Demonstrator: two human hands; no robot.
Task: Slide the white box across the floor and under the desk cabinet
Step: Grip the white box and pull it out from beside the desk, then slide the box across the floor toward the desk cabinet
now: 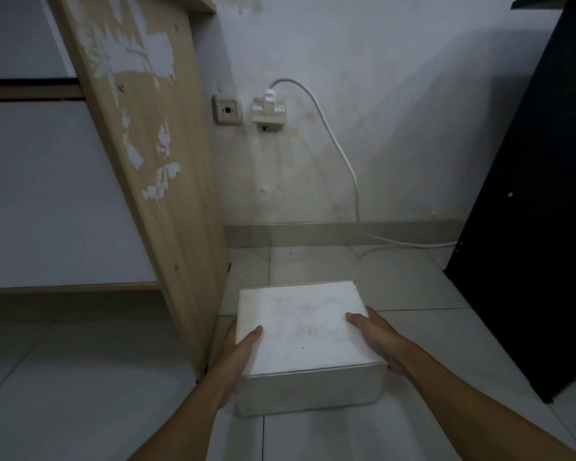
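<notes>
A white box (305, 331) rests on the tiled floor, just right of the desk cabinet's wooden side panel (153, 181). My left hand (236, 357) grips the box's left side, thumb lying on the lid. My right hand (374, 336) grips its right side, thumb also on top. The fingers of both hands are hidden behind the box's sides. Left of the panel, a dark gap (70, 306) runs between the cabinet's bottom edge and the floor.
A black cabinet (539, 227) stands on the right. On the wall behind are a socket (227, 110) and a plug adapter (268, 109) with a white cable (343, 158) trailing down to the floor. Open tiles (413, 284) lie between box and wall.
</notes>
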